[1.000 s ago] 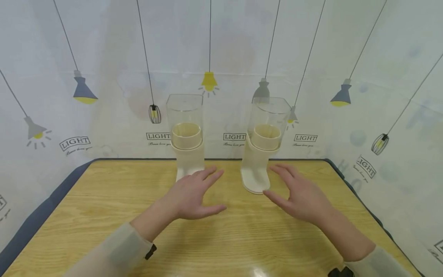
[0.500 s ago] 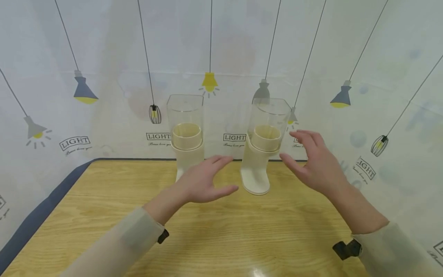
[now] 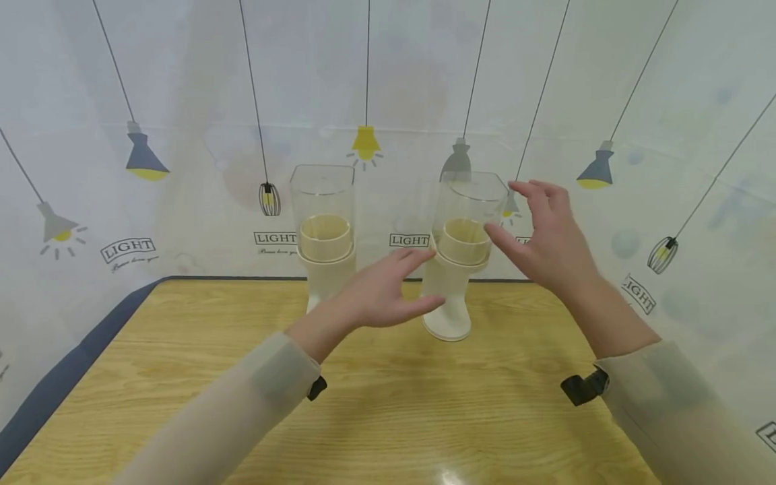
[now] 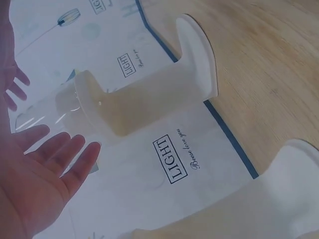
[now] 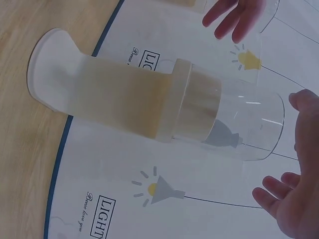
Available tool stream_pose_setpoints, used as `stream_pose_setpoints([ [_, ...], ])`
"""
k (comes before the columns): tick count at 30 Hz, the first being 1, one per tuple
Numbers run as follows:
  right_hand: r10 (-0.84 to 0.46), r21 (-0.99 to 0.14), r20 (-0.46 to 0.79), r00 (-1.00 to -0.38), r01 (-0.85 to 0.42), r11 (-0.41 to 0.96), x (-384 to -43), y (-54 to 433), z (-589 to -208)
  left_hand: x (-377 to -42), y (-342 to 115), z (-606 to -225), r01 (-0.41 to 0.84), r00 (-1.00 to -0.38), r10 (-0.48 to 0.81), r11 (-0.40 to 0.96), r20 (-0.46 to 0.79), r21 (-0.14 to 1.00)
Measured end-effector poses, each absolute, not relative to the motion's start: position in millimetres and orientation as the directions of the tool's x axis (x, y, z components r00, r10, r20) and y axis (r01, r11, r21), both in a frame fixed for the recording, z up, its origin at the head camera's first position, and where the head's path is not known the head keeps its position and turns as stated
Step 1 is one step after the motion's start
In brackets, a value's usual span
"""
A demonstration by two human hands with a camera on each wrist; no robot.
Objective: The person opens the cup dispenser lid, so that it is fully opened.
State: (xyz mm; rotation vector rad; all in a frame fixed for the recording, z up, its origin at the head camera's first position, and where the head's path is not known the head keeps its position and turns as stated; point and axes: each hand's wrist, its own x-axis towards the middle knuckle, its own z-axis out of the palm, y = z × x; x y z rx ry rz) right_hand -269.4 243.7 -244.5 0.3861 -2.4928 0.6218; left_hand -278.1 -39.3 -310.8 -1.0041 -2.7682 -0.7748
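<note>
Two white L-shaped stands, each topped by a clear cup-like container, stand upright at the back of the wooden table. Beside the right container, my right hand is held up with its fingers and thumb spread apart. In the right wrist view a gap shows between that container and my right hand. My left hand reaches from the left, palm toward the right stand, its fingers extended. It partly hides the left stand and grips nothing. The left container sits apart behind it.
A pale cloth printed with hanging lamps rises right behind the table. Dark blue edging runs along the table's sides and back. Black wrist devices, such as the right one, sit at the sleeve cuffs.
My right hand has risen from the right stand's base to its clear container. My left hand has moved up and rightward, closer to the right stand. Both stands have stayed in place.
</note>
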Motion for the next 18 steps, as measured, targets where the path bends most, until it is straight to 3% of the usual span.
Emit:
stream_pose_setpoints([
  [18, -0.176, -0.365, 0.458, -0.871, -0.365, 0.856, -308, 219, -240, -329, -6, -316, 0.558, -0.816, 0.531, 0.62, 0.229, 0.552],
])
